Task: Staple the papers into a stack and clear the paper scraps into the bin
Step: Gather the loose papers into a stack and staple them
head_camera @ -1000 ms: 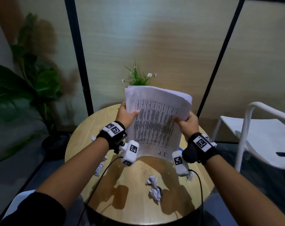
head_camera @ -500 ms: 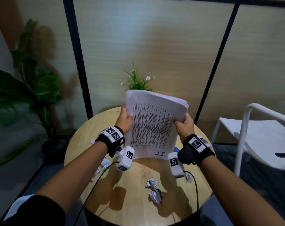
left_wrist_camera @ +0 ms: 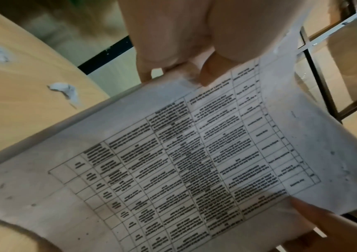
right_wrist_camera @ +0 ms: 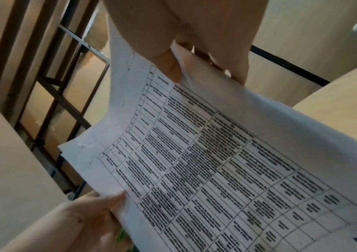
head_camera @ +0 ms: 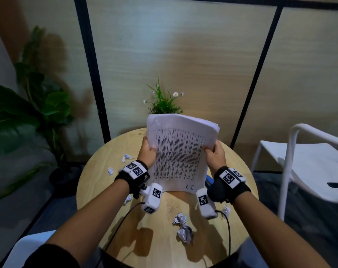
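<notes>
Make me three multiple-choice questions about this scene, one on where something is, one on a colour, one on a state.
1. Where does the lower edge of the papers rest?
A. on the round table
B. on the chair
C. on the floor

2. What colour is the chair?
A. black
B. white
C. red

3. How are the papers held?
A. left hand only
B. lying flat, untouched
C. both hands, right hand too

Answers: A, the bottom edge meets the tabletop; B, its frame and seat are white; C, each hand grips a side edge.
</notes>
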